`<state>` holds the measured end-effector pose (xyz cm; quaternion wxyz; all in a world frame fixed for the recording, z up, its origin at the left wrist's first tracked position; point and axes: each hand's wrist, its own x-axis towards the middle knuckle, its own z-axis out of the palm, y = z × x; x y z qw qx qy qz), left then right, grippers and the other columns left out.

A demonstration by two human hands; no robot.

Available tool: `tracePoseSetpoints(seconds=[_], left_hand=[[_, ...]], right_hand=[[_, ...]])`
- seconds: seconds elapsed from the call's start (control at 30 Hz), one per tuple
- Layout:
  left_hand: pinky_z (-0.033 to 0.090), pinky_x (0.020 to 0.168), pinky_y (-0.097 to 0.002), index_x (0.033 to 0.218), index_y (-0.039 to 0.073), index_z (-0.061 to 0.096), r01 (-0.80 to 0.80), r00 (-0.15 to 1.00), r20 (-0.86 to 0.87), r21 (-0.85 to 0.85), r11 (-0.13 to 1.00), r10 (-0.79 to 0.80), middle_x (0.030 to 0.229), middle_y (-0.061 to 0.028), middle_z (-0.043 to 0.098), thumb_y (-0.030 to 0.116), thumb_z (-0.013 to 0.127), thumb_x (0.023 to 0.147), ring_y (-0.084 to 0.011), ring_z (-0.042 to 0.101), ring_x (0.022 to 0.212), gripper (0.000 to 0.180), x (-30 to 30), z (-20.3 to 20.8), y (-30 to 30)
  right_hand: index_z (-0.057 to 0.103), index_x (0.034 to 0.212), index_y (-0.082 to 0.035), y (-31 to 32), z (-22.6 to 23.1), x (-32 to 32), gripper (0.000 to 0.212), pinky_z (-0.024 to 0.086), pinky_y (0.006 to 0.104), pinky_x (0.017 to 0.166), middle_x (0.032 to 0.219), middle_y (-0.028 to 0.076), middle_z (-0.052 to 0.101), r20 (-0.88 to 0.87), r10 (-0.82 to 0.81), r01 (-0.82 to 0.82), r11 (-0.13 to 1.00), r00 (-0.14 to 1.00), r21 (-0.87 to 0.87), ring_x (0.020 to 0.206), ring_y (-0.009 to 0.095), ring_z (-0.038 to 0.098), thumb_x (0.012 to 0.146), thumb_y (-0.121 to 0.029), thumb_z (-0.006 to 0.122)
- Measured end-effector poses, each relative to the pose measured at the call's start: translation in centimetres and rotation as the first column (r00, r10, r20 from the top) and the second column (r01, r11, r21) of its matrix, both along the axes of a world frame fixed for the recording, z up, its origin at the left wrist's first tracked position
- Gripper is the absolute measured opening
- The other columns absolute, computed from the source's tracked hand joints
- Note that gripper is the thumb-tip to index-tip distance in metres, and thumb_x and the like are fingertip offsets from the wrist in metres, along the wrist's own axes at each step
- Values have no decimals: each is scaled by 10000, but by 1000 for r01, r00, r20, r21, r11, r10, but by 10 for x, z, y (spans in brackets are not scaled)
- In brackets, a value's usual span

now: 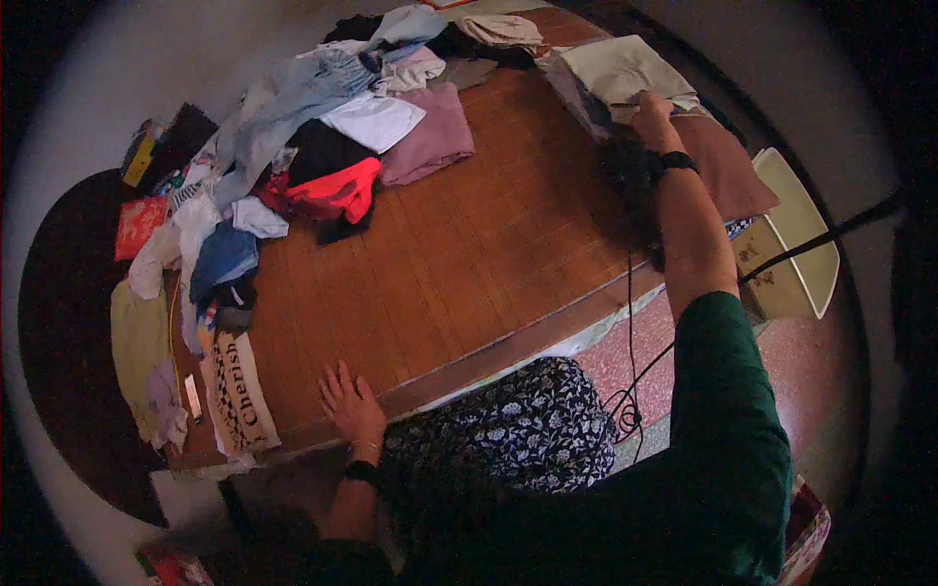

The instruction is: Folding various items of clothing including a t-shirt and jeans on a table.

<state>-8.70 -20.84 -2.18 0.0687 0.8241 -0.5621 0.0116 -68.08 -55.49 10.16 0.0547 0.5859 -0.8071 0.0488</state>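
My left hand (354,405) lies flat on the wooden bed board (449,254) near its front edge, fingers spread and nothing in them. My right arm stretches to the far right, where my right hand (655,123) has its fingers closed at the near edge of a folded cream garment (625,70). That garment rests on top of a stack of folded clothes, partly over a brown folded garment (723,161). My forearm and wrist hide some of the stack's near side.
A long heap of loose clothes, with jeans (303,93), a red garment (337,190) and a mauve folded cloth (430,137), runs along the far and left sides. A printed cloth (249,391) lies at the left front. Beyond my right arm stands a cream bin (811,264); a black cable (630,410) hangs nearby.
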Motion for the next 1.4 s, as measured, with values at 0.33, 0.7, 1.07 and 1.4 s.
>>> tracePoseSetpoints(seconds=[0.33,0.7,1.07,1.4], left_hand=[[150,1145,-551,1453,151,382,-25,1000,-14,11,1000,25,1556,-91,263,348,387,997,-360,201,1433,497,-2,9,0],[166,1132,-568,1446,150,395,23,1000,11,-24,999,-23,1548,-117,273,341,428,978,-402,225,1415,507,-2,1,-2],[155,1121,-598,1414,126,440,34,998,-43,-109,994,-39,1542,-121,277,365,445,976,-408,228,1406,499,1,3,3],[425,942,-426,1297,41,529,386,672,-491,-407,828,-555,1282,-160,558,363,511,946,-329,545,1141,477,-35,69,-71]], right_hand=[[534,1246,-78,-32,-49,114,582,454,504,921,1239,196,538,46,215,-114,673,975,-730,1119,382,532,710,-176,739],[631,1009,-119,-50,-106,308,180,469,470,890,1087,86,642,-65,516,-509,806,854,-303,1077,324,576,865,-189,548],[603,1059,-9,23,45,329,325,490,439,798,1011,213,643,366,792,-538,604,489,-588,955,378,620,879,-279,619],[592,1162,-22,129,254,316,346,485,369,765,966,131,640,309,835,-392,500,456,-773,897,247,622,934,-281,565]])
